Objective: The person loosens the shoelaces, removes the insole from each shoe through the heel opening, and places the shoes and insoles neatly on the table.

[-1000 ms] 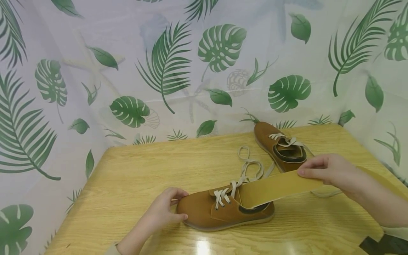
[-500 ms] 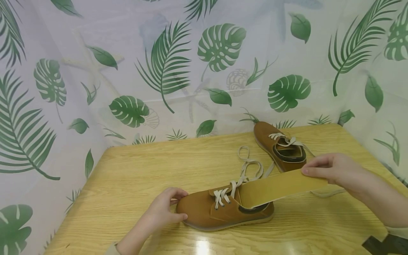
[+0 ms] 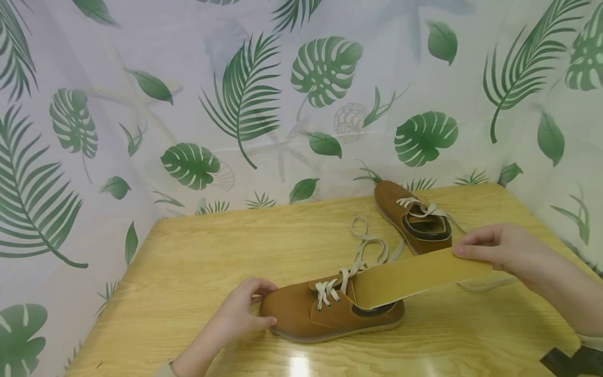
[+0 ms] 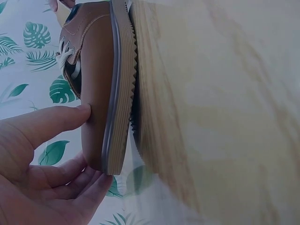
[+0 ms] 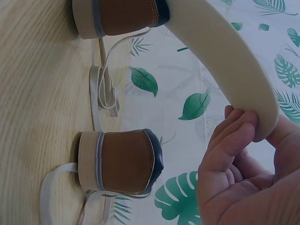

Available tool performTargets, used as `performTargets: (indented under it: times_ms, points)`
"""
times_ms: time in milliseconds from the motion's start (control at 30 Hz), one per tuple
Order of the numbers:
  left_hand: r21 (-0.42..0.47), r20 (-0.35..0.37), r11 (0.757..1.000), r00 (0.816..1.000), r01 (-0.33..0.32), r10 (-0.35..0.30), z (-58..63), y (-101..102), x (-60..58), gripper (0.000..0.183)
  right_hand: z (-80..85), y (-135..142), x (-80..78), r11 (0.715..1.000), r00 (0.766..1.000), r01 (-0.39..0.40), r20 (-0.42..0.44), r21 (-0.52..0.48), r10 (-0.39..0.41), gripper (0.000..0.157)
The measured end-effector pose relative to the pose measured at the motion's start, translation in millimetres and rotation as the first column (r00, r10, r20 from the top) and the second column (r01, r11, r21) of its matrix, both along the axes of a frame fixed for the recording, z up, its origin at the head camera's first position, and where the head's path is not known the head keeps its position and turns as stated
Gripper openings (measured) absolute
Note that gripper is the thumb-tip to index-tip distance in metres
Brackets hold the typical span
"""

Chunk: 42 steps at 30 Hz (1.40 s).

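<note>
A brown lace-up shoe (image 3: 297, 314) stands on its sole on the wooden table, toe to the left. My left hand (image 3: 240, 309) grips its toe, and in the left wrist view the thumb (image 4: 75, 117) presses one side while the fingers (image 4: 89, 187) wrap the tip. A yellow-tan insole (image 3: 419, 275) slants up out of the shoe's opening; its front end is hidden inside. My right hand (image 3: 506, 256) pinches the heel end of the insole between thumb and fingers. The right wrist view shows the insole's pale underside, slightly bent.
A second brown shoe (image 3: 398, 204) stands behind, at the back right, with its toe pointing away. Loose beige laces (image 3: 374, 243) lie on the table (image 3: 212, 241) between the two shoes. A leaf-printed cloth (image 3: 282, 104) hangs along the back and sides.
My right hand has moved slightly to the right with the insole, and a bit more of the insole shows outside the shoe. My left hand and the shoe have stayed in place.
</note>
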<state>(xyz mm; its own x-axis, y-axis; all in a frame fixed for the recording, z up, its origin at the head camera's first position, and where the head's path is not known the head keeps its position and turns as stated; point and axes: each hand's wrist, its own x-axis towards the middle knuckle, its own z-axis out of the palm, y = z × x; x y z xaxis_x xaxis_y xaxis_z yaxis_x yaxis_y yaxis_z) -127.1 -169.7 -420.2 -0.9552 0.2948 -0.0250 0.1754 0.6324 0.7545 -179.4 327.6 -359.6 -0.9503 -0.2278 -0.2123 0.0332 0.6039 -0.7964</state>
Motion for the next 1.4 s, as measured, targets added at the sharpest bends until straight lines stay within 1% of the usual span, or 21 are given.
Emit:
performTargets:
  times_ms: [233,433,600,733,833,967,1233,1300,1400]
  points:
    - [-0.004,0.005,1.000,1.000,0.001,-0.001,-2.3,-1,-1.1,0.056,0.9,-1,1.1,1.000,1.000,0.023,-0.014,0.006,-0.023,0.019]
    - [-0.004,0.000,1.000,1.000,0.007,-0.007,-2.3,-2,-2.3,0.056,0.1,3,1.9,1.000,1.000,0.023,-0.019,-0.018,-0.023,0.014]
    - [0.003,0.004,1.000,1.000,0.006,-0.006,-2.8,-1,-2.8,0.057,-0.3,7,1.2,0.999,0.999,0.023,-0.035,-0.044,-0.024,0.020]
    - [0.000,0.004,1.000,1.000,0.005,-0.005,-2.2,-1,-3.2,0.057,0.6,11,2.0,0.999,0.999,0.030,-0.035,-0.020,-0.031,0.015]
    - [-0.001,-0.002,1.000,1.000,0.006,-0.006,-1.6,0,-3.6,0.057,0.6,16,3.7,0.999,0.998,0.050,-0.049,-0.007,-0.050,0.014]
    - [-0.001,-0.002,1.000,1.000,0.005,-0.005,-1.4,0,-3.1,0.057,-1.3,22,5.2,0.996,0.994,0.083,-0.071,-0.021,-0.084,0.013]
    - [0.001,-0.019,1.000,1.000,0.009,-0.009,-2.2,-2,-6.3,0.057,-2.0,32,7.9,0.987,0.990,0.129,-0.036,-0.099,-0.133,0.029]
    - [0.002,-0.020,1.000,1.000,0.008,-0.008,-2.3,-2,-6.3,0.057,-1.6,34,9.8,0.987,0.990,0.135,-0.039,-0.082,-0.139,0.028]
    - [0.005,-0.017,1.000,1.000,0.004,-0.004,-2.8,-2,-5.3,0.057,-0.8,40,13.2,0.990,0.989,0.141,-0.036,-0.024,-0.141,0.020]
